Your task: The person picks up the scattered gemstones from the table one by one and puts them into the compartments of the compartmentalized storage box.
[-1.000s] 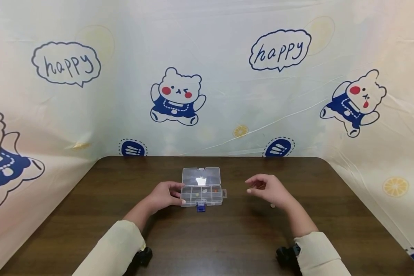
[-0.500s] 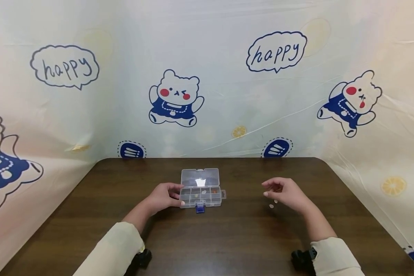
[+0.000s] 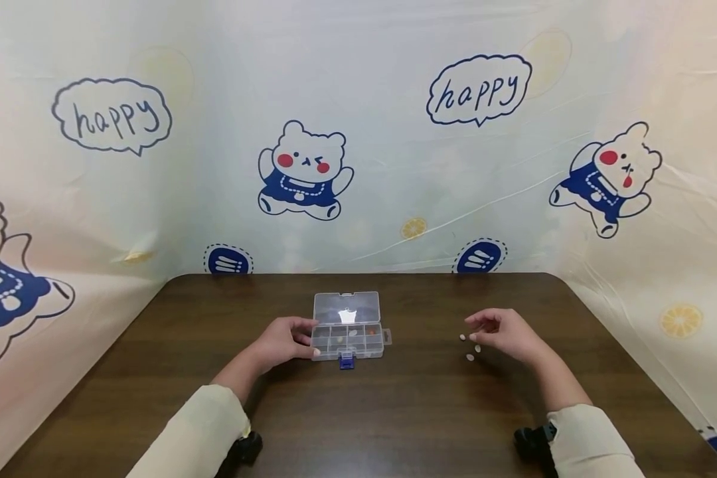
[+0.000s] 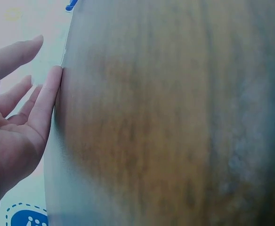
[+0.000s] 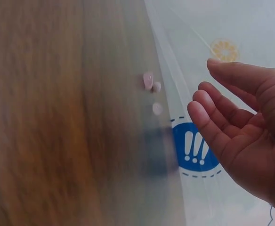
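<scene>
A clear plastic compartment box [image 3: 325, 348] lies with its lid [image 3: 346, 307] up, small coloured pieces in some compartments. At its left end is my left hand [image 3: 283, 338], thumb at the front corner and fingers farther back, gripping it. Its blue latch [image 3: 346, 362] hangs at the front. To the right, three small pale pebble-like pieces [image 3: 470, 357] lie on the table. My right hand [image 3: 508, 333] is just beside them, fingers loosely bent. In the right wrist view nothing shows between the thumb and fingers, and the glossy pinkish-white pieces [image 5: 148, 81] sit beyond the fingertips.
The dark wooden table [image 3: 358, 418] reaches back to a pale curtain [image 3: 388, 159] printed with bears and lettering. A hang tab [image 3: 387, 336] sticks out from the box's right end. Each wrist wears a black camera mount.
My right hand has moved to the right, its fingers uncovering the small pale pieces on the table. The left hand and the box stay in place.
</scene>
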{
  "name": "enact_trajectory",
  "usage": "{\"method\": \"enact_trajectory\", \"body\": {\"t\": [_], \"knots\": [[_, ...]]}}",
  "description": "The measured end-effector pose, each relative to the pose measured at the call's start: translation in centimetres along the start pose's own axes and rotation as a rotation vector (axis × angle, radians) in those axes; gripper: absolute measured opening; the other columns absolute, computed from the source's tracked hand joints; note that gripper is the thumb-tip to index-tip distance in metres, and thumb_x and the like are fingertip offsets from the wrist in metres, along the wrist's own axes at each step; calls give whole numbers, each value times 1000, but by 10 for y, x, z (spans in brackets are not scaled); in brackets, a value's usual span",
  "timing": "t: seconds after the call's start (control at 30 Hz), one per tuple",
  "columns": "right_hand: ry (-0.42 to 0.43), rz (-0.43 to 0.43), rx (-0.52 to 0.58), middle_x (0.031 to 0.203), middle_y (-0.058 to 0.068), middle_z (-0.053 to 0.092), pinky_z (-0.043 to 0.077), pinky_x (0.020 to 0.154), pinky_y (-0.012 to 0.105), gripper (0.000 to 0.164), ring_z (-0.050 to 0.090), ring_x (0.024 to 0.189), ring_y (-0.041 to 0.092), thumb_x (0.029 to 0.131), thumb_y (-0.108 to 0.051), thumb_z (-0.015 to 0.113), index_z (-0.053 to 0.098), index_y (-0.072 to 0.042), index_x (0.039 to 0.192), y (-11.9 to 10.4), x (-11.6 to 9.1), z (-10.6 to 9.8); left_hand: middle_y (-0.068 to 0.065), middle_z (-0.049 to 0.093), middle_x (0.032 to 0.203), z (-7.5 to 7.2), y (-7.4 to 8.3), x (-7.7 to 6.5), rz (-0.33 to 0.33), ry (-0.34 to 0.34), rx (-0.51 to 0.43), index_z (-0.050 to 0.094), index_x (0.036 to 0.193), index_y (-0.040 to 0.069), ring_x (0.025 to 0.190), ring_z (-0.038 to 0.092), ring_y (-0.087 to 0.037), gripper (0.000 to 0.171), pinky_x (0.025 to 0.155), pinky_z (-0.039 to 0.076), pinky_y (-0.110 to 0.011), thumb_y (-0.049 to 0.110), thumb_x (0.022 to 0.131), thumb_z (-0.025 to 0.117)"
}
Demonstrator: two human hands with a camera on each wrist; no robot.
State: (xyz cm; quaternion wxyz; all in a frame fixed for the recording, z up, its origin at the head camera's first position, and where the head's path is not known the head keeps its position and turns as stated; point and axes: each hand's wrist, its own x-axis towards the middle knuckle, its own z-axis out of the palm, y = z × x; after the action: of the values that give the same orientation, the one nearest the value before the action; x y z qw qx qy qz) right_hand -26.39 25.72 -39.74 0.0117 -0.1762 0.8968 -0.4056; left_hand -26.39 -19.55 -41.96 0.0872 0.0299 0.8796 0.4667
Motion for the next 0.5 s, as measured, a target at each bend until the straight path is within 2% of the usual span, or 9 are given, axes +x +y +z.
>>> {"method": "enact_trajectory", "body": {"t": [0.23,0.5], "knots": [[-18,34,-54,99,13,69,54,72,28,27,60,83,21,85,-9,75,70,1,110,12,3,-4,-8,63,115,1,-1,-1,5,-1,-9,63,128,9,93,60,-21,62,80,55,-32,13,71,88],[-56,33,-52,95,8,68,53,70,28,26,59,81,21,84,-8,76,70,1,108,19,2,-7,-7,64,110,2,-2,-1,13,9,-5,64,127,9,91,59,-20,63,78,55,-31,12,70,88]]}}
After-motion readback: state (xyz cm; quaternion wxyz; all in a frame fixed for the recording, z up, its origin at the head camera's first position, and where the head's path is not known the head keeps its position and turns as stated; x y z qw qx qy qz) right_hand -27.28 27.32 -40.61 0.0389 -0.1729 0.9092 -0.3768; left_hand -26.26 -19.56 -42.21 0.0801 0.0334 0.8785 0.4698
